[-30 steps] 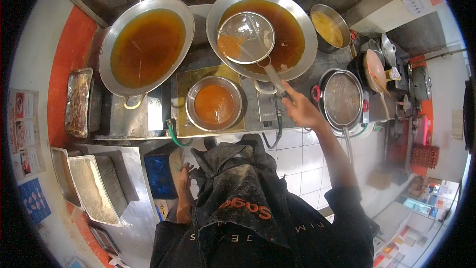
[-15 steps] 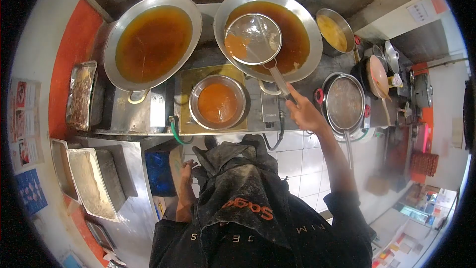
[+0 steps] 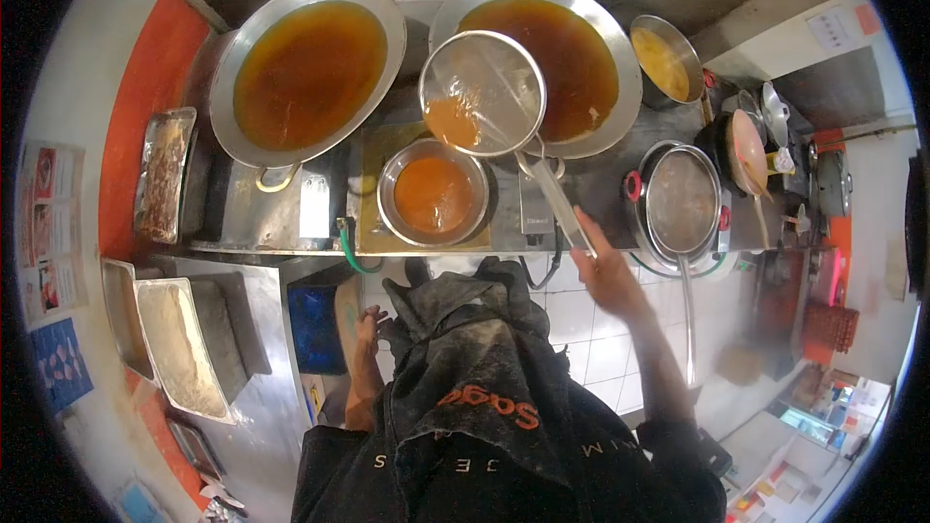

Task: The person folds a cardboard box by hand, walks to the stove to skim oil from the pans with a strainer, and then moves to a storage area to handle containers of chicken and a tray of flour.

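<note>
In my right hand [image 3: 605, 271] is the handle of a round mesh strainer [image 3: 499, 87]. Its bowl hangs over the front left rim of the right-hand wok [image 3: 630, 87], which holds brown oil, and some orange-brown shows through the mesh on the left side. Just in front of the strainer, a steel bowl [image 3: 387, 203] of orange liquid sits on the counter. My left hand [image 3: 368, 324] hangs low beside my apron [image 3: 455, 349], fingers loosely apart and holding nothing.
Another wok [image 3: 225, 87] of brown oil stands at left. To the right are a pot [image 3: 693, 73] of yellowish liquid and a second strainer [image 3: 683, 203] resting over a pot. A pink pan [image 3: 746, 150] lies farther right. Metal trays [image 3: 184, 339] line the left side.
My right hand has drawn the strainer back toward me and slightly left, from over the right wok's oil to its front rim. The whole view has shifted a little. My left hand stays low.
</note>
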The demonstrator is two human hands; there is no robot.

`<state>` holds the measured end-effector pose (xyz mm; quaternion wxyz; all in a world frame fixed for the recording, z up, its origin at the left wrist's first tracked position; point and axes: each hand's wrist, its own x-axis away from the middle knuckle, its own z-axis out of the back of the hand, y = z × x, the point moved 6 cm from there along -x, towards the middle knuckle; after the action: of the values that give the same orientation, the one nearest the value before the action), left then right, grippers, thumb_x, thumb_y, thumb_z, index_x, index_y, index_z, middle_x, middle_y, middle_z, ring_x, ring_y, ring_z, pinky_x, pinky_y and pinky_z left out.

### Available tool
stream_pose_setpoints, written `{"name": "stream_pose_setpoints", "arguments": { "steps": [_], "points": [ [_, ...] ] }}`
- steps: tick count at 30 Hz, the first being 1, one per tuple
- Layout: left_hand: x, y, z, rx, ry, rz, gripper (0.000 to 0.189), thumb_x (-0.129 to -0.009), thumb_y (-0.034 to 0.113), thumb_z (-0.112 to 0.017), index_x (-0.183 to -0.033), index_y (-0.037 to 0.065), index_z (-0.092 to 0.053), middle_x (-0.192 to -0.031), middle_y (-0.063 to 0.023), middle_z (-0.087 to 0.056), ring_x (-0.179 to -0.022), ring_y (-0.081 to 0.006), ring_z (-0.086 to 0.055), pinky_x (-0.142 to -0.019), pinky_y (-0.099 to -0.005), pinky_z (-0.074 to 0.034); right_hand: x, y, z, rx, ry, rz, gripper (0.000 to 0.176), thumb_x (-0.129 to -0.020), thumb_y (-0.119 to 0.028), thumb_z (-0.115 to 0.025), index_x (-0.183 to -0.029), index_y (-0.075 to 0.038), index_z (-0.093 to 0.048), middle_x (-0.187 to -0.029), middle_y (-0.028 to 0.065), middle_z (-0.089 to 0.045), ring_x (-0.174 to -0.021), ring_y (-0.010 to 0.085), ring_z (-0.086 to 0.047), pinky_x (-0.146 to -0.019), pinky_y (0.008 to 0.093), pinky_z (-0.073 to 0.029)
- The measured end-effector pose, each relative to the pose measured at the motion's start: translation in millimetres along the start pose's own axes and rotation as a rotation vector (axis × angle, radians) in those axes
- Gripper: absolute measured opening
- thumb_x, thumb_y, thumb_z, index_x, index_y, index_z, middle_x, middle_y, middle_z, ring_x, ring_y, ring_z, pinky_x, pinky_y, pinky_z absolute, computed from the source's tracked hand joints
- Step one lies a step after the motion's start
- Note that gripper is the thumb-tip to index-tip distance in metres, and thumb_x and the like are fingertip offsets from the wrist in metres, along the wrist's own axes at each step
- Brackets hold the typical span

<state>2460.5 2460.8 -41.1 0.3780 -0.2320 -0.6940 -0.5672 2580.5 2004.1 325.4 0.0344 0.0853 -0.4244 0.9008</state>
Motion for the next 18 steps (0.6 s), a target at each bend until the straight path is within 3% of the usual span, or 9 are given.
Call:
{"name": "stream_pose_setpoints", "arguments": {
  "steps": [1, 3, 4, 6, 11, 13, 16, 18],
  "points": [
    [1.0, 0.9, 0.8, -0.02, 0.025, 0.031, 0.042, -0.094, 0.021, -0.048, -0.126, -0.007, -0.048, -0.116, -0.0275, -0.058, -0.102, -0.0387, -0.062, -0.084, -0.0458, -0.054, 13.6, -2.0, -6.3, 0.085, -0.091, -0.211, 0.056, -0.097, -0.012, -0.047, -0.147, -0.006, -0.025, -0.077, 0.0242, -0.066, -0.061, 0.0378, -0.065, -0.058, 0.0454, -0.049],
    [4.5, 1.8, 0.9, -0.038, 0.051, 0.062, 0.043, -0.094, 0.021, -0.05, -0.125, -0.007, -0.047, -0.115, -0.0283, -0.058, -0.102, -0.0389, -0.061, -0.084, -0.0457, -0.054, 32.2, 13.1, -26.7, 0.202, -0.142, -0.253, 0.052, -0.095, -0.011, -0.048, -0.145, -0.009, -0.032, -0.074, 0.0261, -0.064, -0.064, 0.0414, -0.064, -0.06, 0.0458, -0.049],
    [6.7, 2.4, 1.1, -0.045, 0.05, 0.064, 0.044, -0.093, 0.022, -0.051, -0.125, -0.007, -0.047, -0.115, -0.0285, -0.058, -0.101, -0.0385, -0.062, -0.084, -0.0453, -0.054, 38.3, 29.7, -40.3, 0.202, -0.146, -0.252, 0.052, -0.095, -0.011, -0.048, -0.145, -0.009, -0.032, -0.074, 0.0261, -0.064, -0.064, 0.0414, -0.064, -0.06, 0.0458, -0.049],
    [9.8, 0.4, 2.1, -0.05, 0.053, 0.067, 0.045, -0.093, 0.023, -0.052, -0.126, -0.007, -0.047, -0.115, -0.0288, -0.058, -0.1, -0.038, -0.062, -0.084, -0.045, -0.054, 43.9, 50.0, -60.5, 0.074, -0.02, -0.044, 0.05, -0.095, -0.01, -0.047, -0.144, -0.015, -0.037, -0.073, 0.0279, -0.062, -0.063, 0.0437, -0.061, -0.059, 0.0486, -0.047],
    [4.3, -16.1, 8.7, 0.035, 0.0, 0.018, 0.045, -0.092, 0.022, -0.052, -0.126, -0.008, -0.047, -0.117, -0.0288, -0.058, -0.097, -0.0371, -0.064, -0.083, -0.0419, -0.054, 50.7, 56.9, -78.9, 0.13, -0.074, -0.086, 0.053, -0.093, -0.009, -0.044, -0.144, -0.024, -0.038, -0.073, 0.0295, -0.06, -0.064, 0.0457, -0.06, -0.062, 0.0525, -0.046],
    [5.9, -14.8, 10.3, -0.042, 0.0, 0.03, 0.045, -0.093, 0.022, -0.051, -0.126, -0.008, -0.047, -0.117, -0.0281, -0.058, -0.098, -0.037, -0.063, -0.084, -0.0413, -0.054, 56.3, 63.0, -82.7, 0.157, -0.161, -0.222, 0.052, -0.091, -0.008, -0.038, -0.142, -0.02, -0.042, -0.105, 0.0286, -0.059, -0.08, 0.0468, -0.061, -0.071, 0.0513, -0.048],
    [2.2, -18.3, 13.9, -0.051, 0.009, 0.003, 0.046, -0.093, 0.024, -0.051, -0.127, -0.007, -0.047, -0.118, -0.026, -0.058, -0.1, -0.0362, -0.063, -0.085, -0.0417, -0.053, 53.2, 72.4, -84.9, 0.254, -0.277, -0.332, 0.05, -0.093, -0.011, -0.037, -0.142, -0.02, -0.041, -0.107, 0.0285, -0.059, -0.078, 0.0467, -0.061, -0.07, 0.0517, -0.048],
    [-1.4, -14.7, 17.2, 0.015, 0.016, -0.034, 0.047, -0.094, 0.026, -0.051, -0.127, -0.007, -0.047, -0.118, -0.0245, -0.059, -0.1, -0.0356, -0.063, -0.086, -0.0427, -0.052, 61.0, 82.3, -88.3, 0.218, -0.211, -0.238, 0.051, -0.093, -0.009, -0.039, -0.142, -0.021, -0.041, -0.106, 0.0282, -0.059, -0.078, 0.0465, -0.061, -0.069, 0.0515, -0.049]
  ]
}}
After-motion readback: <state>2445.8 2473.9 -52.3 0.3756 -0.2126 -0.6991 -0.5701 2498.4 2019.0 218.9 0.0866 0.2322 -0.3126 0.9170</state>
